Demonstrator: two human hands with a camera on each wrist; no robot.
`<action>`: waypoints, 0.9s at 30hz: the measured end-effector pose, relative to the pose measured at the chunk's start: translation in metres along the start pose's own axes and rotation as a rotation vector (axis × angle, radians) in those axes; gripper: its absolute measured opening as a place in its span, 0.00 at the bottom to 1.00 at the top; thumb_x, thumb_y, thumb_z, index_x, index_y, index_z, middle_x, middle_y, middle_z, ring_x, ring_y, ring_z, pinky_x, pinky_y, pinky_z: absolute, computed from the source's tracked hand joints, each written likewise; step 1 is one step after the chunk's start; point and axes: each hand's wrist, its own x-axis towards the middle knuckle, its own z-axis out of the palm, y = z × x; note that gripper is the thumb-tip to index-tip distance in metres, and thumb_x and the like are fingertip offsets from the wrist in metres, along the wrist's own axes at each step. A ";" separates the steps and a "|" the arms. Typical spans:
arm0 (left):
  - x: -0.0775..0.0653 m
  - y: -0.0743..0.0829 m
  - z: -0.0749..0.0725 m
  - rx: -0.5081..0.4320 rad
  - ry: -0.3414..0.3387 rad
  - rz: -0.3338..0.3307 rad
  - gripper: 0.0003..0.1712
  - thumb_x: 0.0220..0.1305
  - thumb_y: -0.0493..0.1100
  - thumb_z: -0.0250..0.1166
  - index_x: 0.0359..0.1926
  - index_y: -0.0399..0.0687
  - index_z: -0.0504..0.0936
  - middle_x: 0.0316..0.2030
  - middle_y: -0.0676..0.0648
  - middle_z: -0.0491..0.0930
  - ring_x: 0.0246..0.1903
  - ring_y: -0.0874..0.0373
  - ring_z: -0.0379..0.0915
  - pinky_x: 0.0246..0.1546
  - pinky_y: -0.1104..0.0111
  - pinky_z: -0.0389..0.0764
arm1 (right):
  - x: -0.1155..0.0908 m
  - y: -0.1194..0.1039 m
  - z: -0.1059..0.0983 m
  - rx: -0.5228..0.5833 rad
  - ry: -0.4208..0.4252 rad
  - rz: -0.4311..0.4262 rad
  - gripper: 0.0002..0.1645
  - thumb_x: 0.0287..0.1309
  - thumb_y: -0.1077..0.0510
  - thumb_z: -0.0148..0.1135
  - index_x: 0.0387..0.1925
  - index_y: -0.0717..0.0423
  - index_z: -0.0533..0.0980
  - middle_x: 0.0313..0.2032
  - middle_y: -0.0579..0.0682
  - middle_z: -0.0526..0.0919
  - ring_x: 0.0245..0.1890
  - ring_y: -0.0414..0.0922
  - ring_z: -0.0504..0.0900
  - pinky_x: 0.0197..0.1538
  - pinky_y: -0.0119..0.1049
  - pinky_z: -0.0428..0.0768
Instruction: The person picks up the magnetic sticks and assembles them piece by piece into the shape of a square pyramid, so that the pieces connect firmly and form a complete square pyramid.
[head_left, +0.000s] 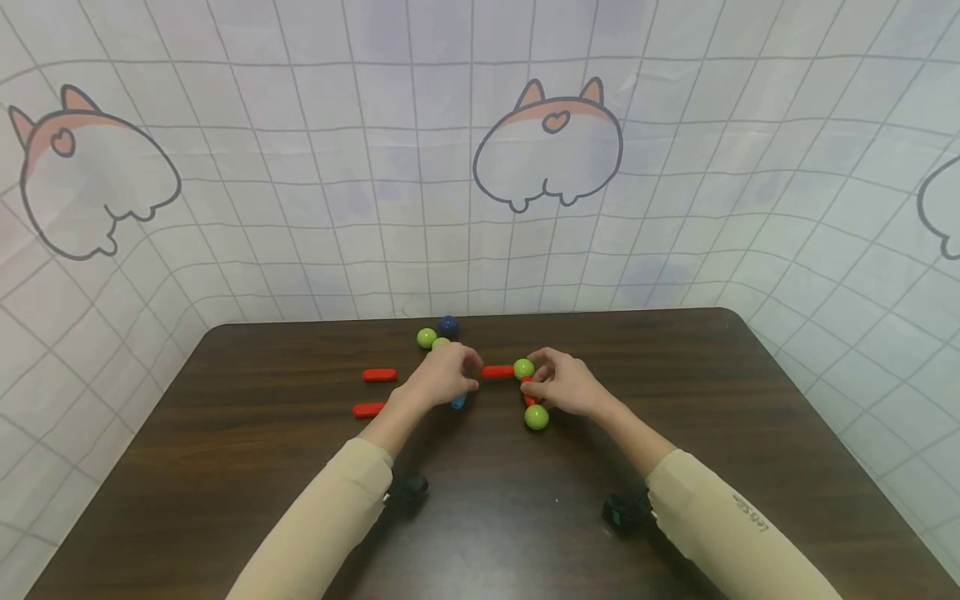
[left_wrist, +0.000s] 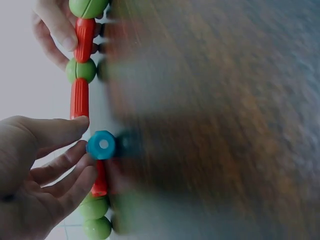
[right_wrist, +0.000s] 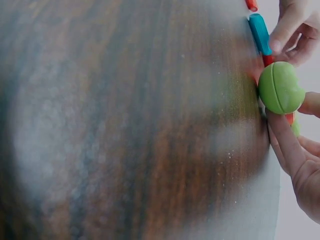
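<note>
My right hand (head_left: 566, 385) pinches a short red rod (head_left: 529, 399) between thumb and fingers. One green ball (head_left: 523, 368) sits at its far end and a second green ball (head_left: 536, 417) at its near end. From the far ball another red rod (head_left: 498, 372) extends left. At that rod's free end is my left hand (head_left: 444, 373), thumb and index finger apart with a gap between them. Beneath the left hand lies a blue rod (head_left: 458, 402), its round end (left_wrist: 103, 144) facing the left wrist camera close by the fingertips.
Two red rods lie left of the left hand, one farther back (head_left: 379, 375) and one nearer (head_left: 368, 410), partly hidden by the wrist. Behind that hand are two green balls (head_left: 427, 337) and a dark blue ball (head_left: 447, 326). A patterned cloth (head_left: 420, 208) hangs behind the dark table (head_left: 510, 525).
</note>
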 end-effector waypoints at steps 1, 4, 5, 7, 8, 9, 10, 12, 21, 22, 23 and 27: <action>-0.001 -0.001 0.000 0.005 -0.004 -0.005 0.15 0.62 0.34 0.74 0.50 0.38 0.86 0.45 0.44 0.86 0.50 0.49 0.81 0.54 0.57 0.80 | 0.000 0.000 0.000 -0.003 -0.001 -0.003 0.31 0.65 0.61 0.69 0.66 0.65 0.69 0.39 0.56 0.84 0.30 0.47 0.87 0.37 0.41 0.87; -0.005 -0.004 -0.001 0.015 -0.008 -0.011 0.15 0.61 0.33 0.74 0.50 0.38 0.87 0.46 0.44 0.86 0.50 0.49 0.81 0.53 0.57 0.80 | -0.001 0.000 -0.001 -0.005 -0.004 -0.012 0.31 0.66 0.61 0.68 0.66 0.66 0.69 0.40 0.56 0.84 0.30 0.47 0.87 0.37 0.42 0.87; -0.006 -0.004 -0.002 0.014 -0.009 -0.012 0.15 0.61 0.33 0.74 0.50 0.38 0.87 0.46 0.44 0.86 0.49 0.50 0.81 0.53 0.57 0.80 | -0.001 0.000 -0.001 -0.004 -0.006 -0.017 0.31 0.66 0.61 0.68 0.66 0.66 0.69 0.40 0.57 0.84 0.30 0.47 0.87 0.37 0.42 0.87; -0.009 -0.006 -0.004 0.010 -0.011 -0.015 0.16 0.61 0.33 0.74 0.50 0.38 0.87 0.46 0.45 0.86 0.48 0.50 0.81 0.52 0.58 0.81 | -0.001 0.000 -0.001 -0.004 -0.008 -0.019 0.31 0.66 0.61 0.68 0.66 0.66 0.69 0.40 0.57 0.84 0.30 0.47 0.87 0.37 0.42 0.87; -0.011 -0.006 -0.005 0.007 -0.012 -0.015 0.16 0.61 0.33 0.74 0.50 0.38 0.87 0.46 0.44 0.86 0.48 0.50 0.81 0.52 0.58 0.81 | -0.001 0.001 -0.001 -0.003 -0.008 -0.017 0.31 0.66 0.61 0.68 0.66 0.66 0.69 0.40 0.56 0.84 0.30 0.47 0.87 0.37 0.42 0.87; -0.012 -0.007 -0.006 0.008 -0.014 -0.015 0.17 0.61 0.33 0.75 0.51 0.38 0.86 0.45 0.44 0.86 0.47 0.50 0.81 0.51 0.59 0.81 | 0.000 0.001 -0.001 -0.001 -0.007 -0.016 0.31 0.66 0.61 0.68 0.66 0.66 0.69 0.40 0.56 0.84 0.31 0.47 0.87 0.37 0.42 0.87; -0.014 -0.008 -0.007 0.005 -0.017 -0.018 0.17 0.61 0.33 0.75 0.51 0.38 0.86 0.46 0.44 0.86 0.47 0.50 0.82 0.51 0.59 0.82 | 0.000 0.001 -0.001 0.001 -0.009 -0.016 0.31 0.66 0.61 0.68 0.66 0.66 0.69 0.40 0.56 0.84 0.31 0.47 0.87 0.37 0.41 0.87; -0.016 -0.010 -0.010 0.000 -0.023 -0.024 0.18 0.60 0.33 0.75 0.52 0.38 0.86 0.47 0.44 0.86 0.48 0.50 0.82 0.51 0.59 0.82 | 0.000 0.001 0.000 0.003 -0.010 -0.014 0.31 0.66 0.61 0.68 0.66 0.65 0.69 0.40 0.56 0.84 0.31 0.47 0.87 0.37 0.41 0.87; -0.022 -0.018 -0.021 -0.019 -0.031 -0.036 0.17 0.62 0.32 0.73 0.52 0.38 0.86 0.46 0.45 0.86 0.48 0.50 0.81 0.49 0.59 0.82 | 0.002 0.002 -0.001 0.007 -0.012 -0.016 0.32 0.65 0.61 0.69 0.66 0.66 0.69 0.40 0.56 0.84 0.31 0.47 0.87 0.37 0.42 0.87; -0.022 -0.019 -0.022 -0.015 -0.016 -0.025 0.16 0.63 0.33 0.73 0.52 0.38 0.86 0.45 0.45 0.86 0.47 0.50 0.82 0.49 0.59 0.82 | 0.002 0.003 -0.001 0.007 -0.012 -0.018 0.32 0.65 0.61 0.69 0.66 0.66 0.69 0.40 0.56 0.84 0.31 0.47 0.87 0.37 0.42 0.87; -0.021 -0.020 -0.023 -0.013 -0.001 -0.014 0.15 0.63 0.33 0.72 0.51 0.37 0.86 0.44 0.45 0.86 0.46 0.50 0.82 0.49 0.59 0.82 | 0.002 0.003 -0.001 0.006 -0.015 -0.022 0.32 0.65 0.61 0.68 0.66 0.67 0.68 0.40 0.57 0.84 0.31 0.48 0.87 0.37 0.42 0.87; -0.018 -0.023 -0.028 -0.026 0.073 -0.013 0.12 0.66 0.36 0.71 0.50 0.37 0.86 0.43 0.45 0.86 0.44 0.50 0.81 0.47 0.59 0.82 | 0.003 0.003 -0.001 0.006 -0.016 -0.020 0.32 0.65 0.61 0.69 0.66 0.66 0.69 0.40 0.56 0.84 0.31 0.47 0.87 0.37 0.42 0.87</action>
